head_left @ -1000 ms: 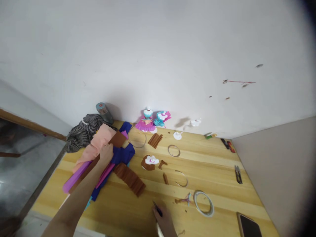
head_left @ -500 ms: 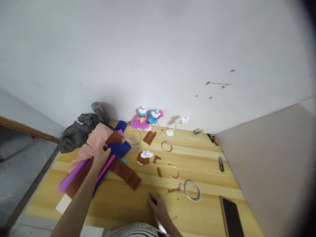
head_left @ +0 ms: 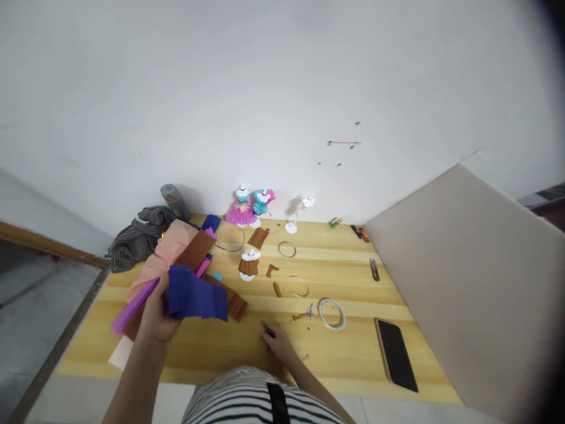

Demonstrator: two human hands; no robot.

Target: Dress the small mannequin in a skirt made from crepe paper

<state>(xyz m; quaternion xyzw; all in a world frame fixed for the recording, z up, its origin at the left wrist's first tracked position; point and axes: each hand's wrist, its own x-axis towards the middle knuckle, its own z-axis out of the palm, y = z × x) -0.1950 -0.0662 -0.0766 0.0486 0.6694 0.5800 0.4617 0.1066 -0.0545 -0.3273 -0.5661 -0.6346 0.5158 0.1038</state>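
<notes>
My left hand (head_left: 158, 315) is closed on a piece of dark blue crepe paper (head_left: 196, 295), lifted over the paper pile on the left. Under and beside it lie peach paper (head_left: 165, 250), brown paper (head_left: 194, 249), a purple roll (head_left: 135, 306) and a pleated brown strip (head_left: 236, 305). My right hand (head_left: 276, 340) rests on the wooden table, closed around a small dark pointed tool (head_left: 267, 330). Ahead of it a small white form with a brown skirt (head_left: 249, 266) stands upright among brown scraps (head_left: 272, 270).
Small dressed forms (head_left: 241, 212) and a bare white stand (head_left: 291, 227) stand near the wall. A bottle (head_left: 175, 201) and striped cloth (head_left: 141, 238) are at back left. Rightward lie a tape roll (head_left: 331, 314), snips (head_left: 374, 270) and a phone (head_left: 396, 355).
My left hand has taken hold of the blue paper and raised it off the pile toward me. The brown-skirted form shows more upright. The camera view has shifted; my right hand still holds its tool.
</notes>
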